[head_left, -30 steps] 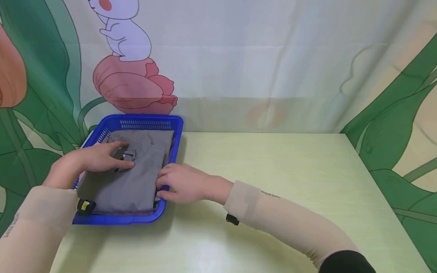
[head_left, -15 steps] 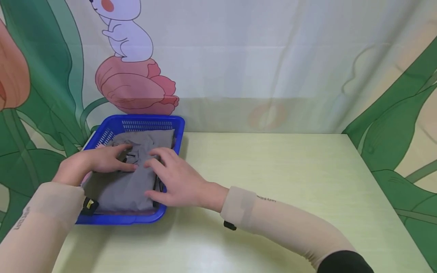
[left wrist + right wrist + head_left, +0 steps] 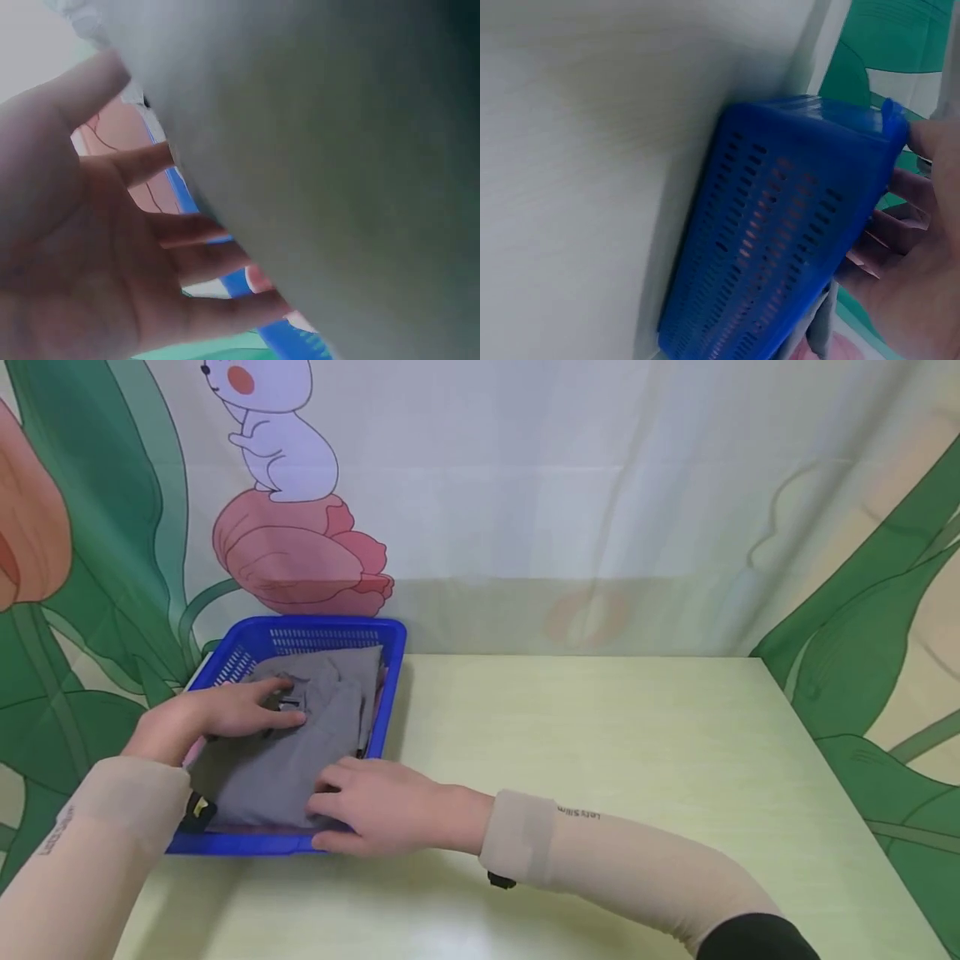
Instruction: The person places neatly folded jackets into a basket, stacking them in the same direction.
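Observation:
A grey folded garment lies in a blue plastic basket at the left of the table. My left hand rests on its upper left part, thumb and fingers spread. A small shiny metal piece on the cloth shows between thumb and index finger. In the left wrist view the straight fingers reach to the grey cloth, which fills the right side. My right hand is at the basket's near right corner, fingers bent over the rim. The right wrist view shows its fingertips reaching inside past the rim.
Pale wood-look table extends to the right of the basket. Behind it hangs a curtain printed with a white cartoon animal and plants. Pink cloth peeks out beneath the grey garment at the left.
My right hand has lifted from the basket's right side, passed over the garment's edge, and come down nearer, at the near right corner. The left hand stays on the garment.

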{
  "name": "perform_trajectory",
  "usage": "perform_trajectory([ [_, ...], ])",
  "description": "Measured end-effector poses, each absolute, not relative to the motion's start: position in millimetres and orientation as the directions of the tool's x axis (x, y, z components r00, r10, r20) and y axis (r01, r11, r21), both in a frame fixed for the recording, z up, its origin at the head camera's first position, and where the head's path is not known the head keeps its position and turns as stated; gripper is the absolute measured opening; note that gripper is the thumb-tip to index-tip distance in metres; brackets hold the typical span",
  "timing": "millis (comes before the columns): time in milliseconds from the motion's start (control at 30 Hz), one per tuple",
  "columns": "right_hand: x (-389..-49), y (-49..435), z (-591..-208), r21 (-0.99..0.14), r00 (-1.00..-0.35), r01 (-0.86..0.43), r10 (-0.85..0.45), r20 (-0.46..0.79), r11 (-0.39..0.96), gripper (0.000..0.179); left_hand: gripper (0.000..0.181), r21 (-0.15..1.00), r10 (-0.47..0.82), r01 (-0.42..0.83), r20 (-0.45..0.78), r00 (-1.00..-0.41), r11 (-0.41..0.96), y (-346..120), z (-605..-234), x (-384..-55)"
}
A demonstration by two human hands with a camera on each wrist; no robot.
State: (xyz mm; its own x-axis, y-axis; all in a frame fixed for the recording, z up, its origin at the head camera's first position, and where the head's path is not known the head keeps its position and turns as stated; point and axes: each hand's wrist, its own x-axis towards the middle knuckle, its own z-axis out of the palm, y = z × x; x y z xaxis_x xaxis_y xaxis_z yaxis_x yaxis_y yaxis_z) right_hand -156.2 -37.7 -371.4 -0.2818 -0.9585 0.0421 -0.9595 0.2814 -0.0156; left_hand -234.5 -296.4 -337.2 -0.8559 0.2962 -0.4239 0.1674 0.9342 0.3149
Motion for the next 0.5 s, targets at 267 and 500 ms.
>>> perform_trajectory([
  [267,-148.1,-40.1,-366.6,0.040,-0.261,-0.964,-0.965,0.002,0.261,0.058,0.073,0.326,0.298,0.193,-0.311,-0.903,0.925,-280.6,-333.4,-234.8],
  [500,-150.6,-39.1,-366.3,0.001,-0.328,-0.944,-0.938,-0.115,0.330,0.065,0.063,0.341,0.332,0.211,-0.348,-0.877,0.916,-270.3,-334.7,-245.3],
])
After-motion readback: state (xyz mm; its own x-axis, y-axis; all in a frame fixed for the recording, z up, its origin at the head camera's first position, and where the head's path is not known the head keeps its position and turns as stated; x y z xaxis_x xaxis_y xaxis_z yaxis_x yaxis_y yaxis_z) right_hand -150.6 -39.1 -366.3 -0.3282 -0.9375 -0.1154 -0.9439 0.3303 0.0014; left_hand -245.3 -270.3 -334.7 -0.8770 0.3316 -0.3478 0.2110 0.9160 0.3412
